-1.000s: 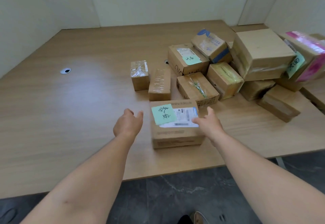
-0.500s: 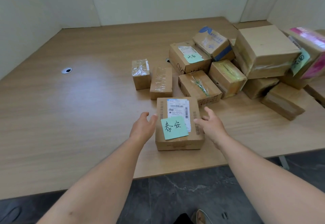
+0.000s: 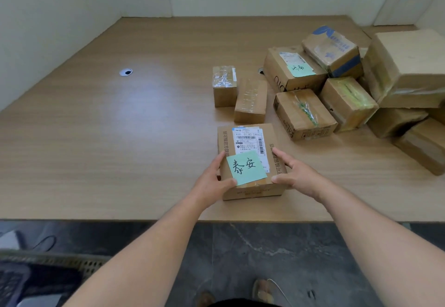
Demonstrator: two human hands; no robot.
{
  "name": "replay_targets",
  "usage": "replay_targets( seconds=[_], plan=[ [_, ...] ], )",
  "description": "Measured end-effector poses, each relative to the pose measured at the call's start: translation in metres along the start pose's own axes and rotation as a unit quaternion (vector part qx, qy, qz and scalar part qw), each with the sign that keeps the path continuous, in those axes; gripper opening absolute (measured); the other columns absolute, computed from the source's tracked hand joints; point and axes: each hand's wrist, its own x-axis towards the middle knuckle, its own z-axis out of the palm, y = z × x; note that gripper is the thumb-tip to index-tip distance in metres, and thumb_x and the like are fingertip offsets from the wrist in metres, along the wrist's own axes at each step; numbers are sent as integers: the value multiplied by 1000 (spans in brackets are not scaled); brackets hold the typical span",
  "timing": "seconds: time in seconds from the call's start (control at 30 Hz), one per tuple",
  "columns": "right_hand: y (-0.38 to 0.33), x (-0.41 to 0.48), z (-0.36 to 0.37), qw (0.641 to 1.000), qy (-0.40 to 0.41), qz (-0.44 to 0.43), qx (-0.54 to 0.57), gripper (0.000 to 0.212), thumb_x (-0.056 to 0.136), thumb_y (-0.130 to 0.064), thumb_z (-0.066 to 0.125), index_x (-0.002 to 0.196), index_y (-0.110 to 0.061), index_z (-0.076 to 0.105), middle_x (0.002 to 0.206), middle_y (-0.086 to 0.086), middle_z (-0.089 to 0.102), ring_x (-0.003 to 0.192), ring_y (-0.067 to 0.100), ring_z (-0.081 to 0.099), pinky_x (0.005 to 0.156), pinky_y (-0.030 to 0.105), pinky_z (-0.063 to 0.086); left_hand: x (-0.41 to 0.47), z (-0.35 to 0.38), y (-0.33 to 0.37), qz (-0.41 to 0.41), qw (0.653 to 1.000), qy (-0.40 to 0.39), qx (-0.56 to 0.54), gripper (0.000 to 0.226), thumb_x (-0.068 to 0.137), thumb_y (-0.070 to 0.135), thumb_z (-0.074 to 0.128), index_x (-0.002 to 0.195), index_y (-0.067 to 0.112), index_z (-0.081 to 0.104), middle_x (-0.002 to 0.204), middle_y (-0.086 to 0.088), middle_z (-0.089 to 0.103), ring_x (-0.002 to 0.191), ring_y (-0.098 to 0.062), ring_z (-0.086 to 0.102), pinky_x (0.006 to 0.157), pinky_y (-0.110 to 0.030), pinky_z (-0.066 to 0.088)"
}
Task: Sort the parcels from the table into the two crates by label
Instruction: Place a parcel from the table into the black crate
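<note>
A cardboard parcel (image 3: 249, 143), lying near the table's (image 3: 120, 138) near edge with its long axis running near to far, is clasped in a two-handed grip, left hand (image 3: 212, 181) on its left side, right hand (image 3: 296, 174) on its right.

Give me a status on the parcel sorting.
Done: nothing provable; only a crate rim shows lower left, contents hidden. In hand: left hand and right hand grip the green-note parcel near the edge of the table. Left: the pile of parcels at right, all unsorted.
</note>
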Motion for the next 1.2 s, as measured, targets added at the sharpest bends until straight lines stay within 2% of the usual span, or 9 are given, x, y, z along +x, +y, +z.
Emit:
replay_targets(
  seconds=[0.17, 0.33, 0.57, 0.7, 0.83, 0.93, 1.03, 1.13, 1.2],
  plan=[
    [-15, 17, 25, 997, -57, -53, -10, 83, 81, -12, 73, 143, -48, 31, 139, -9, 43, 111, 16, 58, 98, 40, 49, -28, -26, -24, -27, 994, 54, -86, 83, 86, 12, 68, 146, 48, 23, 136, 16, 42, 124, -16, 48, 94, -44, 52],
    [-44, 24, 56, 984, -129, -114, -52, 84, 82, -8, 72, 143, -46, 30, 133, -14, 40, 112, 16, 54, 95, 42, 50, -72, -37, -38, -44, 979, 170, -107, 83, 84, 5, 68, 145, 42, 24, 142, 14, 40, 129, -14, 44, 103, -47, 45],
    [-93, 31, 108, 949, -207, -216, -96, 82, 85, -7, 69, 143, -48, 28, 145, -12, 40, 128, 19, 46, 98, 45, 45, -125, -56, -51, -54, 937, 335, -88, 81, 83, 5, 67, 144, 39, 25, 122, 25, 42, 113, -4, 46, 83, -16, 39],
    [-107, 29, 144, 925, -260, -250, -121, 80, 86, -10, 69, 142, -51, 28, 135, -21, 41, 123, 14, 47, 94, 43, 45, -157, -64, -66, -76, 911, 393, -96, 82, 83, 8, 69, 145, 38, 24, 125, 21, 46, 116, -5, 44, 94, -23, 37],
    [-126, 20, 186, 898, -310, -282, -136, 79, 87, -11, 68, 141, -52, 28, 126, -26, 40, 117, 8, 46, 94, 42, 43, -191, -75, -85, -100, 883, 447, -108, 83, 80, 12, 71, 142, 43, 25, 131, 16, 47, 125, -15, 46, 107, -41, 41],
    [-139, 7, 218, 878, -341, -301, -146, 79, 87, -11, 68, 142, -51, 27, 127, -23, 42, 116, 6, 44, 97, 43, 44, -217, -84, -99, -107, 863, 480, -117, 83, 81, 9, 70, 144, 41, 25, 127, 16, 46, 124, -16, 47, 105, -39, 42],
    [-151, -9, 251, 859, -363, -321, -163, 79, 88, -10, 67, 144, -48, 27, 129, -20, 45, 114, 5, 46, 89, 32, 47, -245, -93, -116, -113, 842, 511, -128, 83, 83, 8, 70, 145, 38, 24, 126, 17, 47, 121, -12, 48, 100, -32, 42],
    [-166, -30, 287, 838, -383, -340, -186, 79, 87, -9, 67, 144, -46, 27, 123, -18, 48, 100, 3, 52, 69, 12, 44, -275, -102, -139, -124, 820, 542, -139, 81, 84, 9, 69, 144, 40, 24, 128, 14, 49, 120, -12, 47, 104, -37, 42],
    [-174, -46, 312, 826, -396, -351, -193, 79, 87, -8, 67, 146, -42, 28, 121, -16, 49, 103, 2, 51, 68, 9, 44, -296, -109, -154, -124, 807, 557, -150, 81, 84, 9, 69, 143, 41, 24, 127, 15, 49, 121, -13, 47, 106, -39, 40]
  ],
)
